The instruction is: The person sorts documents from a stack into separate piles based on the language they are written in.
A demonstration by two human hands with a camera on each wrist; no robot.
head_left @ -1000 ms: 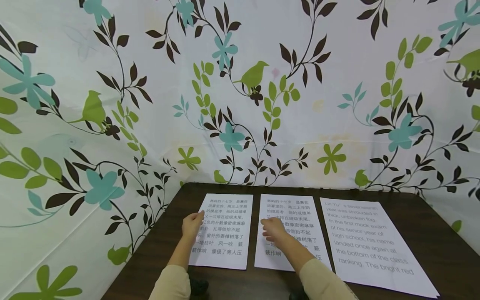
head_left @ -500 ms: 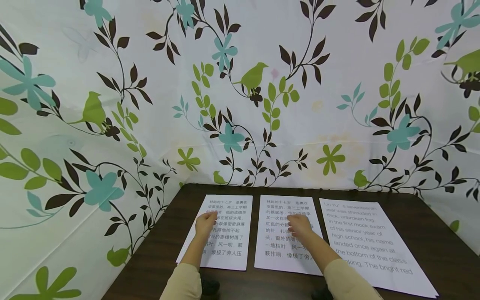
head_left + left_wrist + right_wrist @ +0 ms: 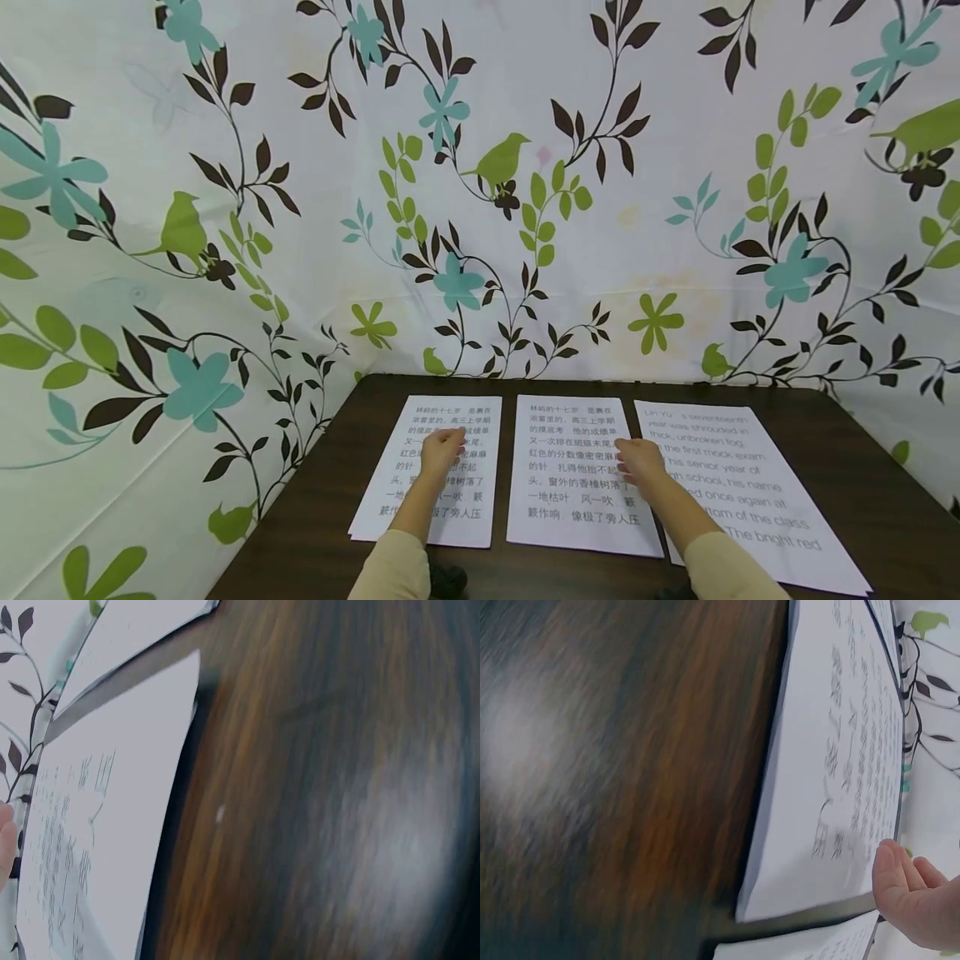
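Three stacks of printed paper lie side by side on the dark table. My left hand [image 3: 442,452] is over the left stack [image 3: 468,525], with loosely bent fingers and nothing held. The middle stack [image 3: 562,492] carries the same kind of Chinese print. Over the gap between it and the right stack [image 3: 780,500], which bears large English print, is my right hand [image 3: 640,462], also loosely curled around nothing. In the right wrist view, that hand [image 3: 915,900] shows its thumb and fingers near a sheet's corner. Only fingertips [image 3: 6,840] of the left hand show in the left wrist view.
The brown wood-grain table [image 3: 840,433] runs back to a white cloth [image 3: 300,250] patterned with leaves, flowers and birds, hanging behind it and along the left. Dark rounded objects [image 3: 447,581] show at the near edge below the sleeves.
Both hands have moved to the right: the left across the left stack, the right from the middle stack to its right edge. The stacks stay in place; the head view has tilted slightly upward.
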